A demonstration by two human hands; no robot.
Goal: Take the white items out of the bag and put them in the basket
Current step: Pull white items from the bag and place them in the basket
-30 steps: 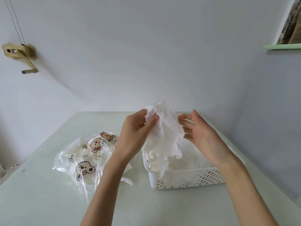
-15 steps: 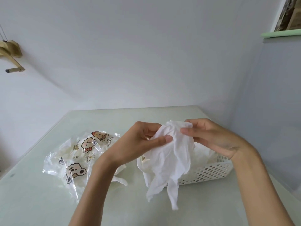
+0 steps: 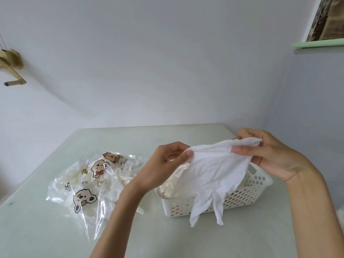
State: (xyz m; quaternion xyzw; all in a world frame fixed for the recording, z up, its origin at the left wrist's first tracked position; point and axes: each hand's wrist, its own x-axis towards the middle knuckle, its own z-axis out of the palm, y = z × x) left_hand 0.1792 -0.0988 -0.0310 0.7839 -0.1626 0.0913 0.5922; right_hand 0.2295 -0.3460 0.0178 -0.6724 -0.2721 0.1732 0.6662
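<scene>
Both hands hold a white glove (image 3: 217,170) stretched by its cuff above the basket (image 3: 249,194) on the counter (image 3: 55,229): left hand (image 3: 167,164) pinching one cuff edge, right hand (image 3: 268,155) gripping the other, palms turned inward. The glove appears thin, limp and very light, its fingers dangling over the basket's front wall, so the cuff seems the surest hold; the printed clear bag (image 3: 89,185) lies to the left with more white items inside

place: plain room of a home | evidence: pale green glass-topped table (image 3: 55,229) set into a corner of bare white walls | left of table, on wall: brass hand crank (image 3: 12,68) | above table's right end: mint-green shelf (image 3: 318,44)
</scene>
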